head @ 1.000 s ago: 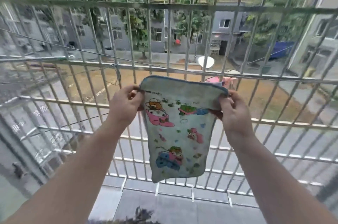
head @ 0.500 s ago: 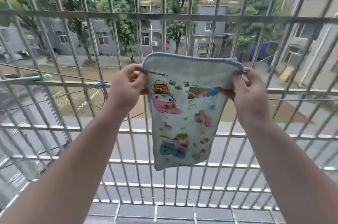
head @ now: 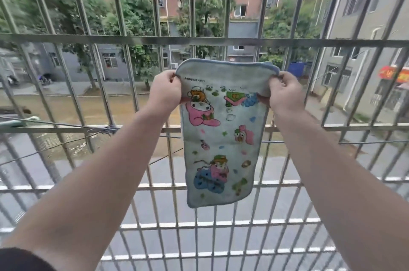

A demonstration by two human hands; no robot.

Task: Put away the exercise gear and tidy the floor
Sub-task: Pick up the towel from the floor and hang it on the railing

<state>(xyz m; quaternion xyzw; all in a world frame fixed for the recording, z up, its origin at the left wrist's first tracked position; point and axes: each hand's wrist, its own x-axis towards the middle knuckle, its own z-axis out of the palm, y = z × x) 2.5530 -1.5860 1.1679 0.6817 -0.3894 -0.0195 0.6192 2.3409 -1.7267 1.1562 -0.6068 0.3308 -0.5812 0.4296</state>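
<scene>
A small pale towel (head: 223, 137) with a blue hem and cartoon prints hangs in front of me, stretched flat by its top corners. My left hand (head: 166, 91) pinches the top left corner. My right hand (head: 285, 93) pinches the top right corner. The towel's top edge sits a little below the upper horizontal bar (head: 132, 39) of the metal window cage. Its lower end dangles free in front of the bars.
A steel security cage (head: 110, 129) of upright and crosswise bars fills the whole view, with a thin wire line (head: 66, 125) strung along its middle rail. Beyond it lie a courtyard, trees and apartment blocks far below.
Both hands have raised the towel from the middle rail up toward the upper bar. My view has tilted upward, showing more of the buildings opposite.
</scene>
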